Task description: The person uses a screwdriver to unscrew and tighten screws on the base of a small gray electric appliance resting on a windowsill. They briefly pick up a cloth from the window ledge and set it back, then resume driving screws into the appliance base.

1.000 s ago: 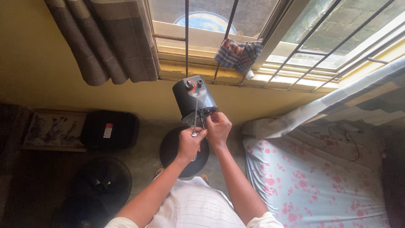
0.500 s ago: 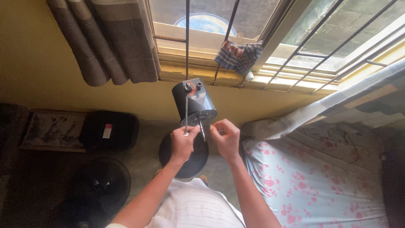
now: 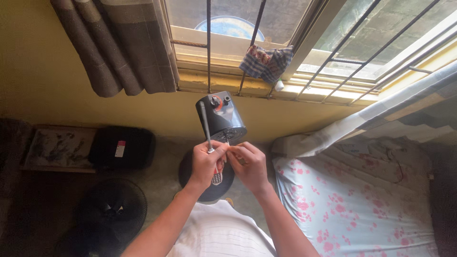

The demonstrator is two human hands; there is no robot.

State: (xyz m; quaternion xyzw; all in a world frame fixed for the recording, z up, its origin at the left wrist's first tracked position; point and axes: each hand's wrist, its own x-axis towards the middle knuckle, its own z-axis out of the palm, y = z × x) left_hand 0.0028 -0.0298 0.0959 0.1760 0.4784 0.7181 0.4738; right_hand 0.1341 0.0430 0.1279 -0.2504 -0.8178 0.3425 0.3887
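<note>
My left hand [image 3: 205,165] grips a screwdriver [image 3: 205,124]. Its metal shaft points up along the side of a black fan motor housing [image 3: 222,117], and its red and grey handle hangs below my fist. My right hand [image 3: 251,165] is pressed against the left one, its fingertips pinched together just under the housing. Whatever they pinch is too small to see. The housing has an orange patch and knobs on top. It stands above a round black fan base [image 3: 189,167] on the floor.
A black fan grille [image 3: 112,209] lies on the floor at the lower left, near a black bag [image 3: 122,147]. A bed with a floral sheet [image 3: 357,209] fills the right. Ahead is a barred window [image 3: 208,43] with a curtain [image 3: 124,47] and a hanging cloth [image 3: 266,62].
My hands were together by the housing, then drew apart. Now they have come together again, slightly lower, and the screwdriver shaft still points up beside the housing.
</note>
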